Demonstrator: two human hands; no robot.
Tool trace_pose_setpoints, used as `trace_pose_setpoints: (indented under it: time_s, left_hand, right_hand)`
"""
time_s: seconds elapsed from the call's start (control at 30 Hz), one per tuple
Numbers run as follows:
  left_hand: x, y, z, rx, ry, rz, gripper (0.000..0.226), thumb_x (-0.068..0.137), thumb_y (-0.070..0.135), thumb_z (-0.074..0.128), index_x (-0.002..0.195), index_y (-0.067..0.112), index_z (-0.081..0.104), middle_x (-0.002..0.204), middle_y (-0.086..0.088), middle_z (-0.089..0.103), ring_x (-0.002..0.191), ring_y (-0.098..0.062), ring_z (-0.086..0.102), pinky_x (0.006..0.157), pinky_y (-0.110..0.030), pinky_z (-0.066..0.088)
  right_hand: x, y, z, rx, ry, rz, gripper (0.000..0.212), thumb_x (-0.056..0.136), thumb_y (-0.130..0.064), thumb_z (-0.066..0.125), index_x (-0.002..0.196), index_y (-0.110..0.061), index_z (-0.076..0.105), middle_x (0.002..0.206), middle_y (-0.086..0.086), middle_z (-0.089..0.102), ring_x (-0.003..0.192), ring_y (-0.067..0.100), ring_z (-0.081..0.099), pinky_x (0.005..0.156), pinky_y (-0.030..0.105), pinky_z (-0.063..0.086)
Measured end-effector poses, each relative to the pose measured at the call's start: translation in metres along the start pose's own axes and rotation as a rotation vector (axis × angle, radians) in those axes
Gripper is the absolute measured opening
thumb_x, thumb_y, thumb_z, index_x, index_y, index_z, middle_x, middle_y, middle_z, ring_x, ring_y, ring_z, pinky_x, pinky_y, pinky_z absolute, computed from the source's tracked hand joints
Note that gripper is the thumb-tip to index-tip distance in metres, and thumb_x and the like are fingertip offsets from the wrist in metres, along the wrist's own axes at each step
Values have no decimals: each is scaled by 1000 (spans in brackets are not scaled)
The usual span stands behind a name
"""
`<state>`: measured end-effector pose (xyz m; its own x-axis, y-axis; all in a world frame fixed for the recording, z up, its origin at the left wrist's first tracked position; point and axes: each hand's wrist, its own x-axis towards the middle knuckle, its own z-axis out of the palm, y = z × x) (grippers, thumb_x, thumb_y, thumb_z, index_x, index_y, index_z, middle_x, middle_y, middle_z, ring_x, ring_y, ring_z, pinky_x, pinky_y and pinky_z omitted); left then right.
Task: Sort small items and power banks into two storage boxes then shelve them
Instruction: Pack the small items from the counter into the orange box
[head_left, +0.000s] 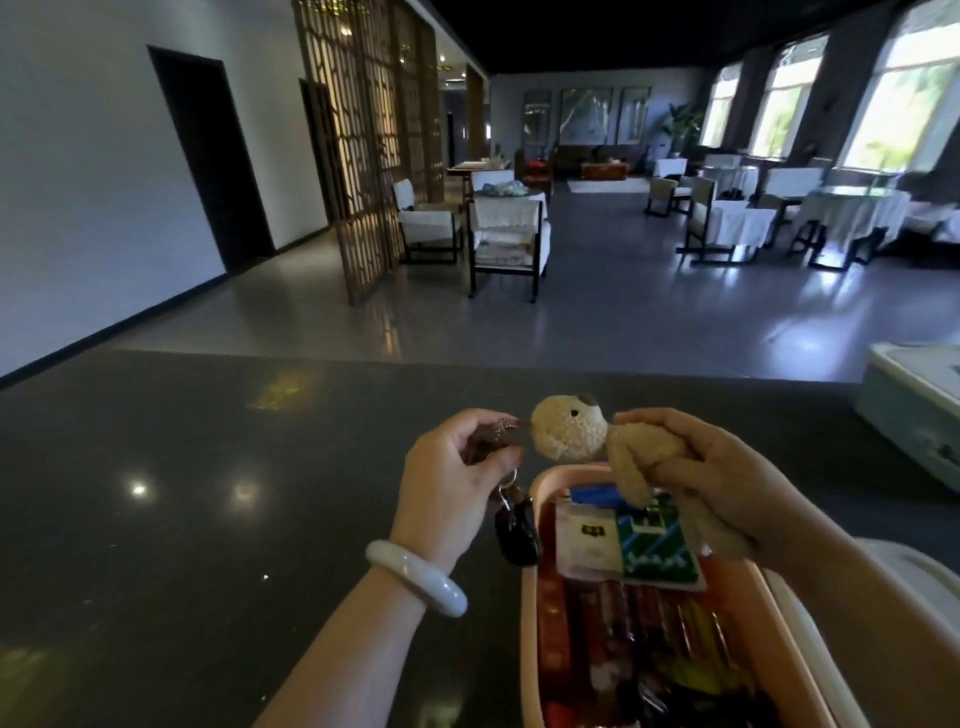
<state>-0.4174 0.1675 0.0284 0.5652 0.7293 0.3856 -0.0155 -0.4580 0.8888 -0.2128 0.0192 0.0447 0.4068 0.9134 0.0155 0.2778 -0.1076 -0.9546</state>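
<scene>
Item: small tan plush bear keychain (576, 431), nubbly fleece, rounded head with one dark bead eye and a brown ear patch, limp stuffed limbs. It is held in the air just above the far end of a pink plastic storage box (530, 613) with rounded corners. The long axis runs roughly level, left to right; the head points left, the body and legs trail right and downward.

Right hand (722, 483): fingers curled around the bear's body, one leg dangling below the grip.

Left hand (457, 467): pinching the beaded metal chain (143, 422) and a dark brown tab at the bear's head (exact attachment too small to make out). A metal ring and a black glossy car key fob (515, 530) hang beneath this hand, beside the box's left rim. A smooth white jade-like bangle (415, 577) circles the wrist.

Box contents: a white sachet (584, 540), a green-and-white patterned packet (657, 551), red and yellow wrapped items further in.

Support: dark polished speckled stone counter (208, 493). A pale mint lidded plastic box (914, 410) sits at its right edge.
</scene>
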Motion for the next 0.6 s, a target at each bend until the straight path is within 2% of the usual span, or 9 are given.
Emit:
trace_pose_setpoints:
  time_s: [0.13,0.27,0.37,0.47,0.6]
  left_hand:
    - [-9,17,46,-143,-71,-59,22,77,16,78,97,23,71,88,8,73,84,-7,67,77,-27,55]
    - [-33,22,86,-195,-139,-100,21,78,16,78,97,21,70,91,4,72,88,-9,67,82,-32,54]
    - [-47,21,101,-182,-154,-129,23,79,16,77,100,23,70,98,2,71,93,-8,66,86,-32,54]
    - [-56,20,103,-178,-164,-123,25,80,12,75,101,24,70,96,8,72,93,-5,66,86,-29,53]
    - [-63,10,89,-89,-133,-132,22,80,12,76,94,28,69,91,14,72,88,-1,66,79,-23,53]
  right_hand:
    - [-21,12,-25,71,129,38,40,83,-7,64,107,-40,66,111,1,63,84,20,71,62,35,58]
    - [-43,30,-39,75,235,82,41,81,1,61,100,-34,71,105,5,68,86,25,72,67,41,58]
    - [-57,42,-44,77,285,95,39,81,2,60,97,-32,72,102,5,70,86,22,71,66,36,57]
    - [-67,49,-42,70,304,105,42,79,5,59,94,-31,73,98,3,70,81,16,71,62,29,55]
    - [-72,52,-26,95,230,139,47,79,10,58,96,-31,72,102,5,67,85,24,71,62,36,58]
